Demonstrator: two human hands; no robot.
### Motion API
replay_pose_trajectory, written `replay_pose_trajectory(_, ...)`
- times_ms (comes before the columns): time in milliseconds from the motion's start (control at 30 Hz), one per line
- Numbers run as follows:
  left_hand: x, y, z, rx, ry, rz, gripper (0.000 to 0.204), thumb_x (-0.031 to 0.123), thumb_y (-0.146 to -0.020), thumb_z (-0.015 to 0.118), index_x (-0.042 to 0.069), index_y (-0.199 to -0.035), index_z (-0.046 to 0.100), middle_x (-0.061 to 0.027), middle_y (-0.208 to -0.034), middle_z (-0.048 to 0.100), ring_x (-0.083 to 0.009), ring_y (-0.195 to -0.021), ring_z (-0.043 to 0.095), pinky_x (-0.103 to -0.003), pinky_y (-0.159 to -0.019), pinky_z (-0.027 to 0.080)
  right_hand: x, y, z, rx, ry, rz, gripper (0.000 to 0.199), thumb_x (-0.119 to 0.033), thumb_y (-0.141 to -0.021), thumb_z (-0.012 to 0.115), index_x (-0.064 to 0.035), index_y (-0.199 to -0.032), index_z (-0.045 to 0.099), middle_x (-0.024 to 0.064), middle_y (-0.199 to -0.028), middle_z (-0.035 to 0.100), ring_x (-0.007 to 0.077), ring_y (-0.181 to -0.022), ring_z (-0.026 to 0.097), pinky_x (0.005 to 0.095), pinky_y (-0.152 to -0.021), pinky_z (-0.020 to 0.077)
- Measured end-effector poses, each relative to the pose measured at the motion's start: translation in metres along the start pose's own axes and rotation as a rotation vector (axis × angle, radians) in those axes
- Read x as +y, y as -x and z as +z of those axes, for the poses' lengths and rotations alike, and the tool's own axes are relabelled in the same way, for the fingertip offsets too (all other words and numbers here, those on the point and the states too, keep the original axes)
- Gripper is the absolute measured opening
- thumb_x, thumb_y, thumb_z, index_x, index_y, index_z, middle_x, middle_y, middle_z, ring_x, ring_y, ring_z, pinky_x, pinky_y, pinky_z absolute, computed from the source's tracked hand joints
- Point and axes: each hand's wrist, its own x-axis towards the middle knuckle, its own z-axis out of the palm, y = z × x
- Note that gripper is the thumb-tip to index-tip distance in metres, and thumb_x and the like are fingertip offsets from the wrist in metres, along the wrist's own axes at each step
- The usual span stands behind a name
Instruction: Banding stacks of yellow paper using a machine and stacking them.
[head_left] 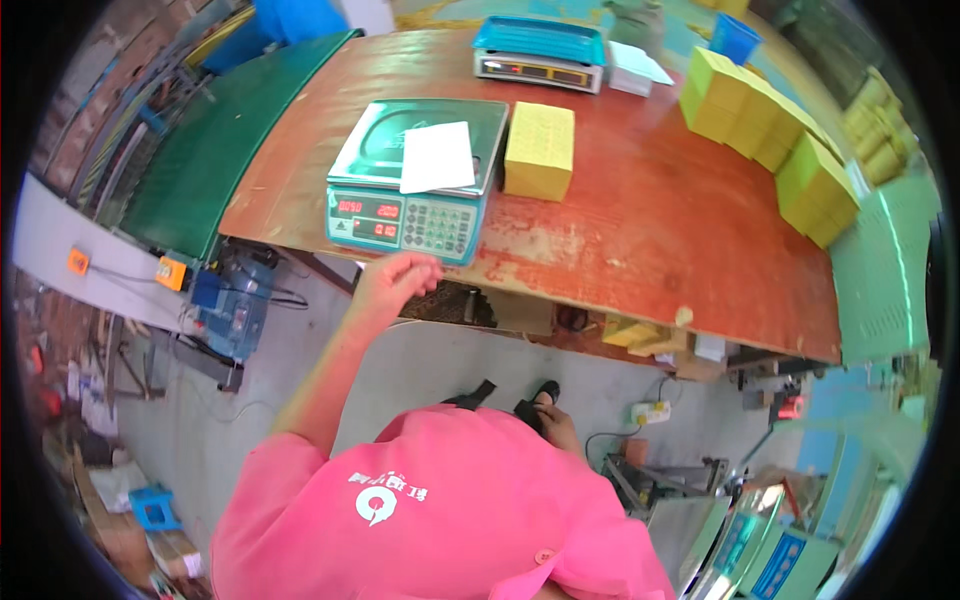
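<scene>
My left hand [394, 284] is just in front of the near edge of a teal digital scale [345, 212], below its keypad. Its fingers are loosely bent and a little apart, and I see nothing held in them. On the scale's flat platform a white sheet of card or paper [438, 157] lies tilted toward the right side. A stack of yellow paper [540, 152] stands right beside the scale. My right hand [560, 428] hangs low past the pink shirt, close to something black near my shoe. Its fingers are mostly hidden.
The worn red-brown table [620, 240] also bears a second scale with a blue tray [538, 42], white paper stacks [633, 70] and a row of yellow blocks [745, 108] along the right. A green conveyor belt [215, 150] adjoins the left edge. Cables and a power strip [651, 412] are on the floor.
</scene>
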Motion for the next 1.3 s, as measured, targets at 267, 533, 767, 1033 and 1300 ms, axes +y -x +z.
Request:
replay_pose_trajectory(267,0.032,-0.103,-0.018,0.117,-0.978,0.438,0.040,0.011,-0.080,0.069,0.009,-0.119,0.063,-0.0088,-0.128,0.059,-0.0259,-0.120,0.053,-0.037,-0.096,0.046,-0.149,-0.069,-0.066,-0.449,0.307,-0.366,0.032,-0.021,-0.089,0.058,-0.0001,-0.113,0.064,0.0163,-0.105,0.069,0.0235,-0.097,0.067,0.0323,-0.085,0.0507)
replay_pose_trajectory(533,0.012,-0.148,-0.052,-0.082,-1.050,0.362,0.043,0.014,-0.074,0.074,0.007,-0.116,0.065,-0.0075,-0.125,0.061,-0.0261,-0.115,0.055,-0.037,-0.096,0.046,-0.211,-0.076,-0.020,-0.506,0.002,-0.329,0.030,-0.016,-0.091,0.057,0.0010,-0.115,0.062,0.0153,-0.106,0.069,0.0195,-0.099,0.065,0.0312,-0.088,0.0497)
replay_pose_trajectory(767,0.011,-0.160,-0.070,-0.177,-1.000,0.448,0.037,0.013,-0.073,0.074,0.005,-0.108,0.067,-0.0081,-0.122,0.062,-0.0269,-0.112,0.056,-0.038,-0.093,0.047,-0.249,-0.084,0.013,-0.558,0.003,-0.280,0.028,-0.013,-0.094,0.054,-0.0009,-0.119,0.061,0.0111,-0.108,0.067,0.0160,-0.096,0.065,0.0289,-0.082,0.0515)
replay_pose_trajectory(1033,0.005,-0.155,-0.079,-0.183,-1.005,0.672,0.028,0.007,-0.075,0.072,0.001,-0.101,0.065,-0.0106,-0.111,0.065,-0.0291,-0.100,0.061,-0.038,-0.085,0.051,-0.310,-0.090,0.042,-0.528,-0.116,-0.335,0.028,-0.013,-0.097,0.051,0.0022,-0.119,0.059,0.0080,-0.106,0.066,0.0150,-0.097,0.063,0.0276,-0.079,0.0525)
replay_pose_trajectory(1300,-0.003,-0.139,-0.067,-0.143,-0.836,0.852,0.021,-0.003,-0.076,0.066,-0.001,-0.096,0.064,-0.0122,-0.103,0.067,-0.0295,-0.091,0.066,-0.035,-0.076,0.054,-0.331,-0.103,0.052,-0.469,-0.384,-0.228,0.031,-0.012,-0.098,0.048,0.0040,-0.124,0.055,0.0104,-0.109,0.064,0.0171,-0.101,0.062,0.0304,-0.087,0.0503)
